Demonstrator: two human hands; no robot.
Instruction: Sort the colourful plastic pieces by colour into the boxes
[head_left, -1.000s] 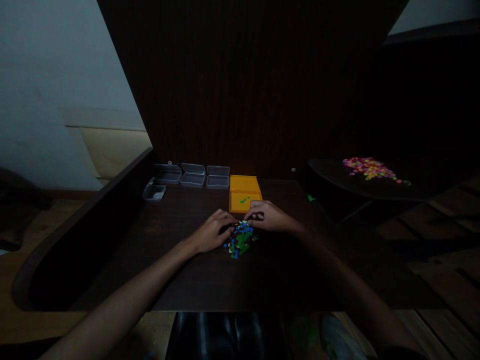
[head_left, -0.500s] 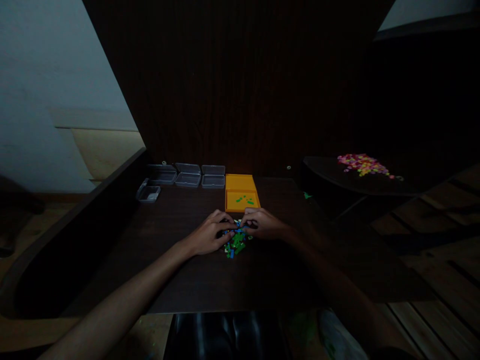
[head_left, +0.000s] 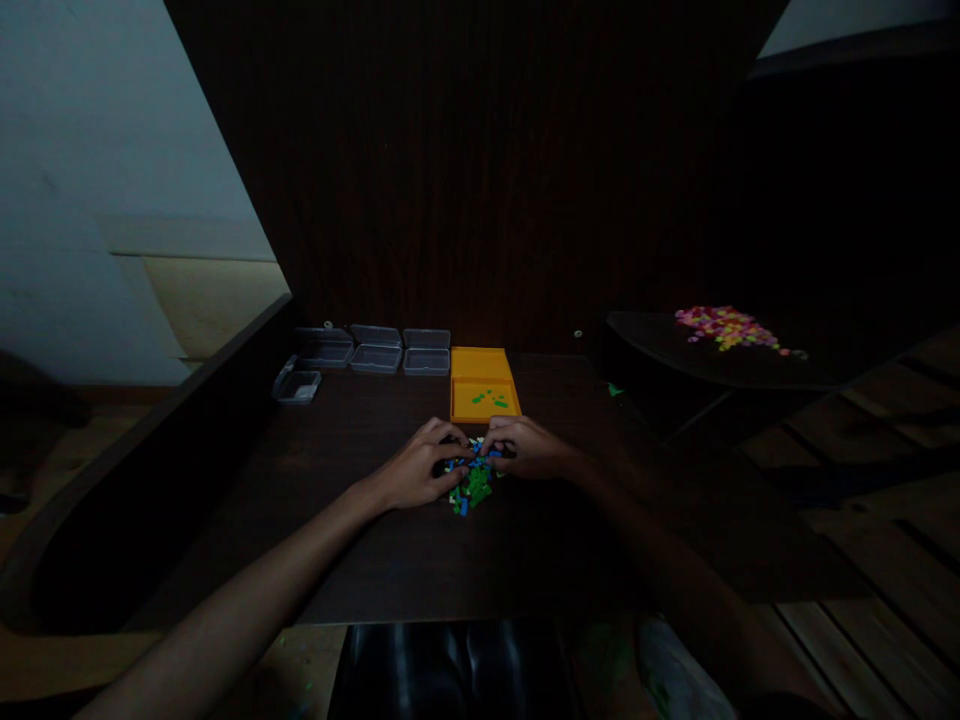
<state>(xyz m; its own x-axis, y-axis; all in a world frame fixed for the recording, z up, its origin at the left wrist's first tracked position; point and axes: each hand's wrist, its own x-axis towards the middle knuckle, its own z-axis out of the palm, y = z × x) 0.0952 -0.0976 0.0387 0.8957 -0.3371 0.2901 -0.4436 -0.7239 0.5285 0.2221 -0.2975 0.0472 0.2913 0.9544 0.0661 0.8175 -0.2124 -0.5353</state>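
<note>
A pile of small building bricks [head_left: 477,485], mostly green and blue with some pale ones, lies on the dark tabletop. My left hand [head_left: 424,465] rests at the pile's left side, its thumb and fingertips curled in among the bricks. From the right, my right hand [head_left: 529,447] reaches over the pile's far edge with thumb and forefinger drawn together. The two hands' fingertips nearly meet. Whatever sits between them is too small and dark to make out. Just beyond stands an opened yellow box [head_left: 454,400], with several green bricks [head_left: 500,404] in it.
Clear plastic boxes [head_left: 427,362] with raised lids line the table's back left; a smaller clear box [head_left: 298,388] stands before them. A heap of pink and yellow beads [head_left: 727,328] lies on a dark shelf at right. A raised side panel [head_left: 150,480] borders the left.
My right hand has drawn back from the yellow box's near edge towards the pile, uncovering a green brick inside. My left hand stays by the bricks. The view has shifted slightly.
</note>
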